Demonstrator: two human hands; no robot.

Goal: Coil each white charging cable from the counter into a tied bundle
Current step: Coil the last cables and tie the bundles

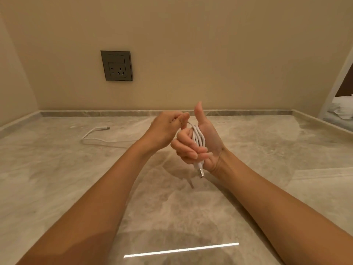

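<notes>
- Right hand (198,144): fingers curled shut around a coil (198,139) of white cable, thumb raised clear; the USB plug (200,172) hung free below the palm, above the counter (267,150).
- Left hand (167,129): fingertips pinched together on the strand leaving the top of the coil, held just beside the right thumb.
- Tail (95,134): the loose end, with its small connector, lay on the counter well to the left, below the socket (116,66) (whether it belonged to the held cable or to a second one could not be told; the left arm hid the link).
- Risk 1: with the thumb lifted, only the curled fingers held the loops; easing them for the tie would probably let the coil spring open.
- Risk 2: the tail, if it was the held cable's, might drag or snag on the counter, pulling the turns uneven.
- Risk 3: too short a tail would likely leave a tie that slipped.
- Count: hands, two; coils, one; USB plugs, one; small connectors, one; sockets, one; tied bundles, none in view.
</notes>
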